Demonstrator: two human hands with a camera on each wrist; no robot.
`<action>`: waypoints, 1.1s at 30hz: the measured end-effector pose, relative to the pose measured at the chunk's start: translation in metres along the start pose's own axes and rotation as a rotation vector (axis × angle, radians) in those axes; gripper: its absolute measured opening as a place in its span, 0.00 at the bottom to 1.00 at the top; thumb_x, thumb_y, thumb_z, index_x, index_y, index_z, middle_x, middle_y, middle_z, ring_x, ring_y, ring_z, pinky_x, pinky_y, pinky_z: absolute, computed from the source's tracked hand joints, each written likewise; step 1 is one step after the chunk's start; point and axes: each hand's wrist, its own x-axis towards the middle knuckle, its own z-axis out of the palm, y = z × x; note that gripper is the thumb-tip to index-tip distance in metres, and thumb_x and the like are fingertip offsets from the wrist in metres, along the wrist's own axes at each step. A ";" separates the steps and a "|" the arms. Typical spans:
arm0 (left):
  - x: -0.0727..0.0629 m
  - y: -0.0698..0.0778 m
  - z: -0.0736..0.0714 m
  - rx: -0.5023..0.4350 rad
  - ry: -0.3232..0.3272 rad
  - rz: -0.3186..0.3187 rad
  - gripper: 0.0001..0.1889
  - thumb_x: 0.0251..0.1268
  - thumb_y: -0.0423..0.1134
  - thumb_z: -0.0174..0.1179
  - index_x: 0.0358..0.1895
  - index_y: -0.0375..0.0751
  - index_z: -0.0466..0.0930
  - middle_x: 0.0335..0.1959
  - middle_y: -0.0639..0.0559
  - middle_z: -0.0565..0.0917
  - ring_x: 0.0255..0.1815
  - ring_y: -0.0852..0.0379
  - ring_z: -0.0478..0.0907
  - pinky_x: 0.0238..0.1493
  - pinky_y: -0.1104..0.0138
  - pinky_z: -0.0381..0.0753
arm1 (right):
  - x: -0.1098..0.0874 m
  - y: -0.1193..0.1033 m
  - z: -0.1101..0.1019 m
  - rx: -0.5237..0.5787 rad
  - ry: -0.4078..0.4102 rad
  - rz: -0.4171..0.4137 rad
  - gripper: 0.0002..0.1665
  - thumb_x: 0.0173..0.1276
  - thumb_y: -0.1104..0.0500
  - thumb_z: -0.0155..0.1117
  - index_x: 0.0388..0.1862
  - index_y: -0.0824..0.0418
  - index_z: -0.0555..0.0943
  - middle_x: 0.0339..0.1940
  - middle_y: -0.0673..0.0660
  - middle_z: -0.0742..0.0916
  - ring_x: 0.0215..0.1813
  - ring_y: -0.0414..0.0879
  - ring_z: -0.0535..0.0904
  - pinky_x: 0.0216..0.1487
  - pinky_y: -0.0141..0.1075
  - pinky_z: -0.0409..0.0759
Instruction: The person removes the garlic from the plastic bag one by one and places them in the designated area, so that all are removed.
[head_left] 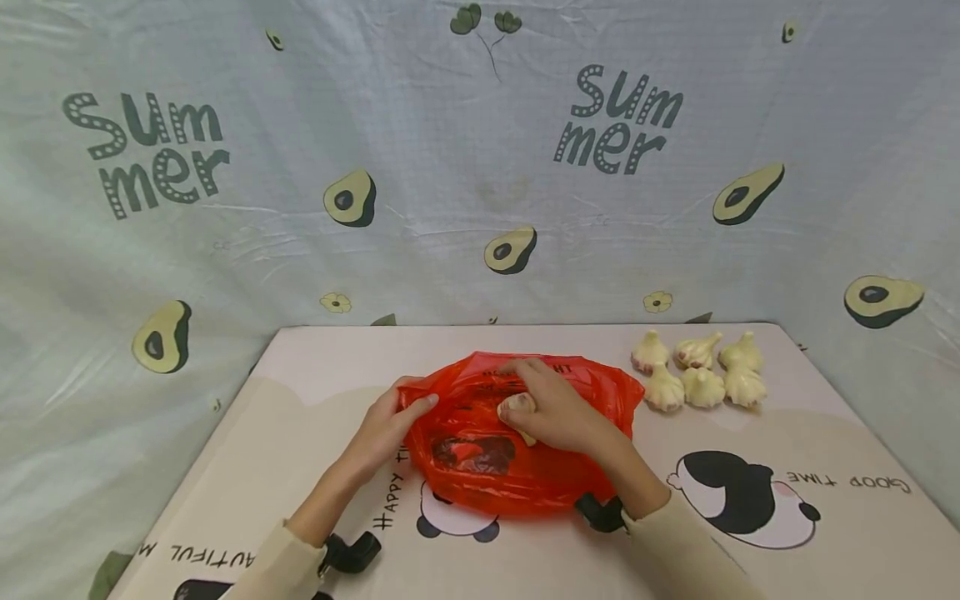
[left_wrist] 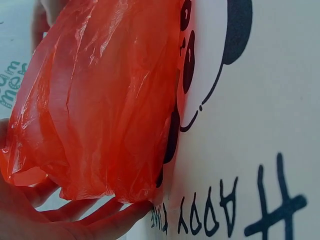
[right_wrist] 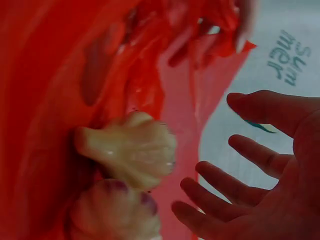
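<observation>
A thin red plastic bag [head_left: 517, 496] lies on the table with its mouth spread. At its left rim my left hand [head_left: 390, 425] grips the plastic, thumb on the inside and fingers behind. My right hand [head_left: 555, 408] is over the bag's mouth. The right wrist view shows that right hand [right_wrist: 255, 190] with its fingers spread, holding nothing. Facing the palm are a pale garlic bulb [right_wrist: 135, 150] and a purple-tinged garlic bulb [right_wrist: 115, 210], both inside the bag. Folds of plastic hide the rest of the contents.
Several garlic bulbs [head_left: 703, 388] stand grouped at the table's back right. The table [head_left: 330, 408] carries printed pandas and lettering. Behind it and at both sides hangs a curtain [head_left: 420, 150] with avocado prints. A black object [head_left: 201, 590] shows at the bottom left edge.
</observation>
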 end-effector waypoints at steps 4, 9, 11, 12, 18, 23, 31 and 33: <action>0.001 -0.001 0.000 -0.005 -0.008 0.008 0.24 0.77 0.50 0.56 0.69 0.44 0.71 0.66 0.45 0.82 0.64 0.47 0.81 0.65 0.52 0.83 | 0.002 0.004 0.007 -0.046 -0.026 0.046 0.31 0.70 0.54 0.71 0.70 0.55 0.74 0.70 0.58 0.79 0.70 0.59 0.76 0.67 0.60 0.80; 0.002 -0.002 0.000 0.002 -0.007 0.015 0.24 0.76 0.51 0.56 0.68 0.45 0.72 0.65 0.45 0.82 0.63 0.47 0.81 0.64 0.52 0.84 | 0.002 0.007 0.008 -0.110 -0.030 0.034 0.30 0.69 0.55 0.72 0.68 0.55 0.76 0.68 0.58 0.79 0.68 0.57 0.78 0.67 0.59 0.81; 0.002 -0.002 0.000 0.003 -0.008 0.012 0.24 0.76 0.51 0.57 0.68 0.45 0.72 0.65 0.45 0.82 0.63 0.47 0.81 0.64 0.52 0.84 | 0.003 0.009 0.008 -0.152 -0.025 0.028 0.29 0.68 0.56 0.72 0.67 0.55 0.77 0.67 0.57 0.80 0.66 0.55 0.79 0.67 0.58 0.81; 0.002 -0.002 0.000 0.004 -0.007 0.010 0.24 0.76 0.51 0.57 0.68 0.45 0.72 0.65 0.45 0.82 0.63 0.47 0.81 0.64 0.51 0.84 | 0.003 0.010 0.008 -0.173 -0.023 0.025 0.29 0.68 0.57 0.72 0.66 0.55 0.77 0.66 0.57 0.81 0.64 0.55 0.80 0.67 0.57 0.81; 0.000 -0.003 -0.001 0.011 0.000 0.007 0.24 0.76 0.51 0.56 0.69 0.44 0.72 0.65 0.45 0.82 0.63 0.47 0.81 0.64 0.51 0.84 | 0.003 0.012 0.010 -0.254 -0.024 0.030 0.22 0.66 0.62 0.71 0.59 0.55 0.82 0.57 0.56 0.84 0.56 0.52 0.80 0.63 0.56 0.82; -0.001 -0.003 -0.002 0.013 -0.003 0.014 0.24 0.76 0.50 0.56 0.69 0.44 0.72 0.64 0.45 0.82 0.63 0.47 0.81 0.65 0.50 0.83 | 0.004 0.012 0.013 -0.280 -0.043 0.035 0.20 0.68 0.62 0.70 0.58 0.54 0.83 0.56 0.56 0.84 0.54 0.51 0.80 0.65 0.57 0.78; -0.001 -0.001 -0.002 0.014 -0.004 0.003 0.24 0.76 0.50 0.56 0.69 0.44 0.72 0.65 0.45 0.82 0.63 0.47 0.81 0.64 0.51 0.84 | 0.002 0.010 0.017 -0.333 -0.083 -0.022 0.26 0.65 0.55 0.76 0.62 0.43 0.81 0.54 0.53 0.84 0.49 0.47 0.80 0.60 0.53 0.79; -0.001 -0.002 -0.002 0.017 -0.004 0.002 0.24 0.77 0.50 0.56 0.69 0.44 0.72 0.65 0.45 0.82 0.63 0.47 0.81 0.65 0.51 0.83 | 0.002 0.009 0.019 -0.343 -0.084 -0.032 0.28 0.64 0.57 0.77 0.62 0.43 0.81 0.56 0.53 0.85 0.52 0.50 0.81 0.62 0.56 0.79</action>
